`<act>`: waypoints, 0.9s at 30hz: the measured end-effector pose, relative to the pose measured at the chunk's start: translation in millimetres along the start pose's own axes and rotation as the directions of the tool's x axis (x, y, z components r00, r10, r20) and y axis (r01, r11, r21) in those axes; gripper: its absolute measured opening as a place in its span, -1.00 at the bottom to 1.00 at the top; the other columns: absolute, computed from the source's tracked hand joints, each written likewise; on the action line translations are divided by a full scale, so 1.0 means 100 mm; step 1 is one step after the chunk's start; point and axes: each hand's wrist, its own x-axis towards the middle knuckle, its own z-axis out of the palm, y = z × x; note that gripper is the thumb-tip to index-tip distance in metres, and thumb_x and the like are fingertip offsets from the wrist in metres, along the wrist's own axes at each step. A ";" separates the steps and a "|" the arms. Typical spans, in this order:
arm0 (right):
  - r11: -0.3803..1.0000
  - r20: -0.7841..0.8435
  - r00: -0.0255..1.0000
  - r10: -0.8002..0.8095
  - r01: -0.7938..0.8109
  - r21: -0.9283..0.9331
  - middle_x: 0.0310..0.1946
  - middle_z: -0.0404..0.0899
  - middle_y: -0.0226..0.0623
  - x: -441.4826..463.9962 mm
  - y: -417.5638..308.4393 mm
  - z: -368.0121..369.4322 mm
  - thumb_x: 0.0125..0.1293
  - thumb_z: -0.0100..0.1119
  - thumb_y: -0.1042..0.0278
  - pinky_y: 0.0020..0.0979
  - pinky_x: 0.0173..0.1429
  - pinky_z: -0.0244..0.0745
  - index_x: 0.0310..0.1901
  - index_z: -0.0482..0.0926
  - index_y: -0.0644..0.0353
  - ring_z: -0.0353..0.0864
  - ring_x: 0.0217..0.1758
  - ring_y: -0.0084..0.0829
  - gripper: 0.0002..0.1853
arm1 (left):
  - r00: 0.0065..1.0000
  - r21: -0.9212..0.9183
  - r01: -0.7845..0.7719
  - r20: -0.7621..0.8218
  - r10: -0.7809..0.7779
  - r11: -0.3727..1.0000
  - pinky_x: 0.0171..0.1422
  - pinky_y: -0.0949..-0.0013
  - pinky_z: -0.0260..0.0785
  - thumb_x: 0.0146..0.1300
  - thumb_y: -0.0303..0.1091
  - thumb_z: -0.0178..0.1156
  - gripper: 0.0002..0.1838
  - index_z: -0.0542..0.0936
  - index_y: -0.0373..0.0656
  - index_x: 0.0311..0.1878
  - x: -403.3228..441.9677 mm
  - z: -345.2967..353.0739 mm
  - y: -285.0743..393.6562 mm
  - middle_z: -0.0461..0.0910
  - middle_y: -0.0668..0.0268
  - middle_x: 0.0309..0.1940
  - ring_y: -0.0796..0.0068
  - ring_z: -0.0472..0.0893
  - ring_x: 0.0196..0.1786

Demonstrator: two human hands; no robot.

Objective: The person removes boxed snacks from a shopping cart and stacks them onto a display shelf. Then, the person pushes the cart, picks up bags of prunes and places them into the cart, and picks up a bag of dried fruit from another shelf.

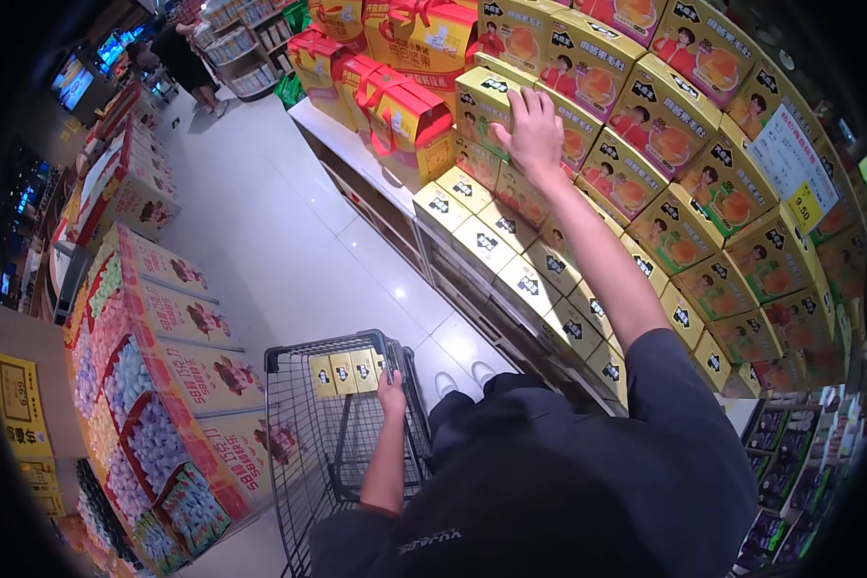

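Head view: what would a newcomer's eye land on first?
Probably the stacked yellow boxes on the right, with the right hand against one at their near-left end. Next, the red gift boxes at top centre, then the colorful candy display at left and the shopping cart at lower centre, left hand on its edge.

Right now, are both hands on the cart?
No, the left hand is on the cart; the right hand touches a stacked yellow box.

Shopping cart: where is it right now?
Head view: the cart stands on the person's left, between the candy display and the shoes, left hand on its edge.
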 end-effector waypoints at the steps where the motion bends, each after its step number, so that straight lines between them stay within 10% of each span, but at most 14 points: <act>1: 0.998 0.035 0.999 -0.038 0.040 -0.052 0.10 0.43 -0.35 0.01 0.03 0.00 0.00 0.41 0.06 -0.18 0.06 0.42 0.14 0.46 0.03 0.35 0.23 -0.29 -0.37 | 1.000 -0.063 -0.012 0.010 0.013 0.998 0.18 0.33 0.32 0.34 -0.29 0.16 -0.56 0.45 -0.27 0.23 0.04 0.03 -0.04 0.62 0.13 -0.05 0.38 0.55 0.01; 6: 0.991 0.057 0.998 0.039 -0.031 -0.132 0.24 0.35 -0.20 0.00 -0.14 -0.08 0.13 0.34 0.03 0.00 0.29 0.23 0.25 0.37 0.04 0.25 0.34 -0.17 -0.33 | 0.994 -0.177 -0.034 0.096 0.052 0.984 0.23 0.30 0.33 0.31 -0.21 0.19 -0.48 0.42 -0.28 0.26 0.09 0.20 -0.05 0.58 0.03 0.06 0.23 0.56 0.11; 10: 0.897 -0.128 0.979 -0.161 0.200 0.395 0.03 0.54 -0.16 -0.54 -0.83 -0.36 0.13 0.27 0.32 -0.15 0.23 0.29 0.02 0.54 0.17 0.48 0.14 -0.16 -0.61 | 0.993 -0.135 -0.120 -0.034 0.116 0.984 0.20 0.29 0.37 0.23 -0.19 0.28 -0.48 0.50 -0.32 0.16 0.07 0.44 -0.20 0.61 0.04 0.01 0.24 0.59 0.07; 14: 0.676 0.379 0.740 -0.555 0.136 0.724 0.04 0.51 -0.17 -1.98 -1.90 -0.56 0.13 0.22 0.33 -0.06 0.32 0.23 -0.01 0.55 0.13 0.44 0.20 -0.18 -0.65 | 0.996 -0.519 0.025 -0.061 -0.067 0.854 0.09 0.39 0.39 0.30 -0.22 0.21 -0.64 0.56 -0.38 -0.06 0.02 0.33 0.04 0.62 0.16 -0.16 0.45 0.57 -0.09; 18: 0.793 0.748 0.271 -0.606 0.130 0.595 0.43 0.10 -0.13 -3.05 -2.16 -0.40 0.29 0.08 -0.06 0.22 0.47 -0.15 0.29 0.38 -0.13 -0.13 0.56 -0.12 -0.45 | 0.935 -0.386 0.008 -0.325 -0.144 0.923 0.04 0.35 0.38 0.35 -0.24 0.09 -0.71 0.55 -0.31 -0.09 0.22 0.04 -0.21 0.59 0.20 -0.23 0.39 0.57 -0.14; 21: 0.786 0.773 0.211 -0.598 -0.031 0.617 0.44 0.09 -0.22 -3.49 -1.98 -0.14 0.28 0.09 0.00 0.28 0.47 -0.18 0.18 0.52 -0.19 -0.12 0.55 -0.08 -0.57 | 0.897 -0.200 0.127 -0.395 -0.198 0.972 0.12 0.20 0.37 0.28 -0.18 0.11 -0.66 0.53 -0.30 -0.08 0.65 -0.18 -0.55 0.56 0.10 -0.14 0.18 0.55 -0.04; 23: 0.784 0.784 -0.008 -0.621 0.028 0.621 0.45 0.09 -0.30 -3.46 -1.95 -0.11 0.24 0.11 0.10 0.29 0.47 -0.19 0.00 0.65 -0.16 -0.18 0.54 0.00 -0.69 | 0.895 0.076 0.066 -0.446 -0.026 0.995 0.18 0.16 0.34 0.24 -0.19 0.14 -0.63 0.51 -0.28 -0.02 0.91 -0.32 -0.60 0.53 0.06 -0.04 0.09 0.51 0.06; 27: 0.771 0.772 0.070 -0.632 -0.047 0.635 0.44 0.11 -0.36 -3.44 -1.98 -0.11 0.17 0.10 0.25 0.26 0.45 -0.07 -0.11 0.71 -0.14 -0.18 0.51 0.12 -0.72 | 0.945 0.295 0.012 -0.317 0.086 0.955 0.24 0.07 0.32 0.22 -0.25 0.14 -0.52 0.41 -0.23 0.19 1.37 -0.57 -0.46 0.39 0.03 0.20 0.02 0.39 0.22</act>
